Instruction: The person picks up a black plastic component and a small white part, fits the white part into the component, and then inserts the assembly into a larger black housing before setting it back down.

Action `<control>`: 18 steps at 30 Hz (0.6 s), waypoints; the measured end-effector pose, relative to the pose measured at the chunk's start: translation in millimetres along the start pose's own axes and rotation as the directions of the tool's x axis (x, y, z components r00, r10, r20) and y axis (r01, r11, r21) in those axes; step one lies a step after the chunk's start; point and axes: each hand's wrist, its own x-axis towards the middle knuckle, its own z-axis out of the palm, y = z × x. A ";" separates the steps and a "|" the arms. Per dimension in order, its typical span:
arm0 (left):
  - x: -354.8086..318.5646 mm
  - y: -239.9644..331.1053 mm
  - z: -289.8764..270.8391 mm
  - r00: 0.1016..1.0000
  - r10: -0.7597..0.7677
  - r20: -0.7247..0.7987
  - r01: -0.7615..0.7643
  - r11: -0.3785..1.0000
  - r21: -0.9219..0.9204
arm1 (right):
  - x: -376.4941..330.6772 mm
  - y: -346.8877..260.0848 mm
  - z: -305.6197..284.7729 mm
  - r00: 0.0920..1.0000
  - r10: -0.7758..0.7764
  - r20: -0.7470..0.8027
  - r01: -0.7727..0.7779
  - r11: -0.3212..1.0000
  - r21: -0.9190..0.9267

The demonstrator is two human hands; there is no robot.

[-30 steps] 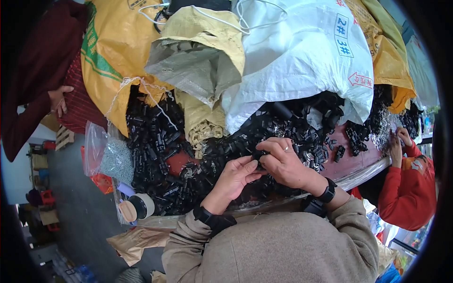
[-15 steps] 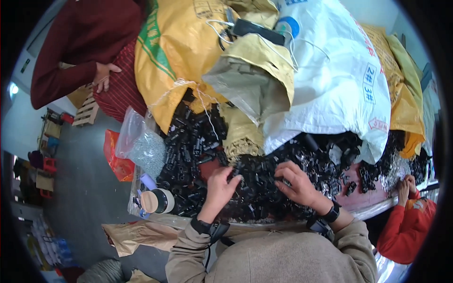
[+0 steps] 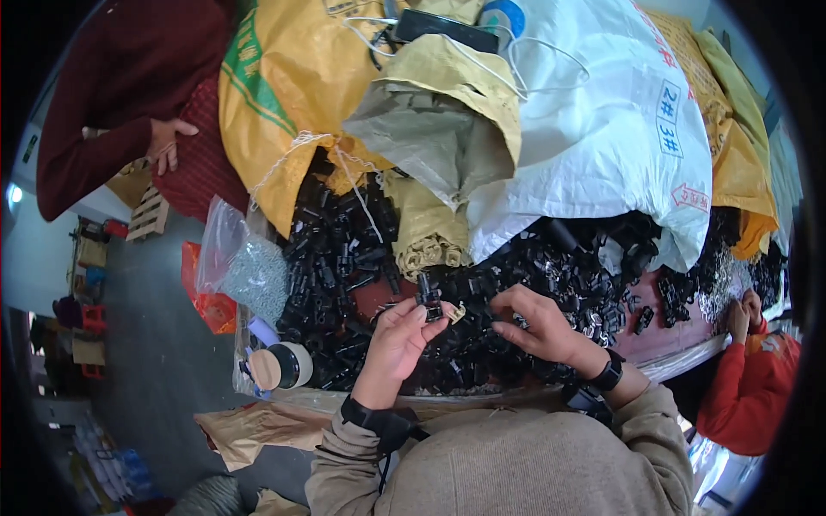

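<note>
My left hand (image 3: 394, 348) is closed around a small black plastic part (image 3: 428, 297), held upright between thumb and fingers above the heap. A little beige piece (image 3: 457, 314) sits at the fingertips of that hand, beside the black part. My right hand (image 3: 542, 328) hovers just to the right, its fingers bent and its thumb apart from them, with nothing visible between. Beneath both hands lies a wide heap of loose black plastic parts (image 3: 335, 275). Beyond them, more beige pieces (image 3: 432, 254) show at the mouth of a tan sack (image 3: 430, 215).
A yellow sack (image 3: 284, 95) and a large white sack (image 3: 594, 129) lean over the heap. At the left edge stand a lidded cup (image 3: 292, 365) and a clear bag of small grey pieces (image 3: 255, 275). A person in maroon stands far left; red sleeves (image 3: 731, 387) work at right.
My left hand has come up with the black part and beige piece, which now show clearly. My right hand has shifted slightly down and stays apart. The view has shifted a little.
</note>
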 end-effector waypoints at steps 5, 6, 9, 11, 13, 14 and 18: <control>-4.2 -14.4 17.0 0.991 -0.112 0.078 0.122 0.982 -0.146 | -2.7 0.4 6.6 0.996 -0.067 -0.065 0.069 0.997 0.027; -3.1 -18.3 20.7 0.988 -0.133 0.083 0.146 0.972 -0.181 | -4.7 1.4 5.8 0.989 -0.122 -0.086 0.122 0.993 -0.005; 5.4 -22.2 25.2 0.985 -0.144 0.095 0.163 0.956 -0.243 | 1.4 6.8 2.9 0.958 -0.262 -0.115 0.255 0.964 -0.078; 9.1 -23.6 26.1 0.977 -0.195 0.085 0.211 0.941 -0.266 | -2.2 9.2 0.6 0.963 -0.246 -0.114 0.247 0.969 0.002; 3.9 -26.5 25.9 0.970 -0.232 0.072 0.243 0.927 -0.287 | -9.3 5.9 -1.6 0.969 -0.222 -0.107 0.228 0.972 0.051; 3.8 -25.8 26.1 0.973 -0.223 0.054 0.230 0.954 -0.194 | -10.0 4.2 -7.2 0.982 -0.158 -0.102 0.169 0.980 0.107; 1.3 -29.0 27.7 0.975 -0.217 0.037 0.218 0.976 -0.009 | -9.6 -2.7 -16.2 0.994 -0.055 -0.089 0.073 0.974 0.215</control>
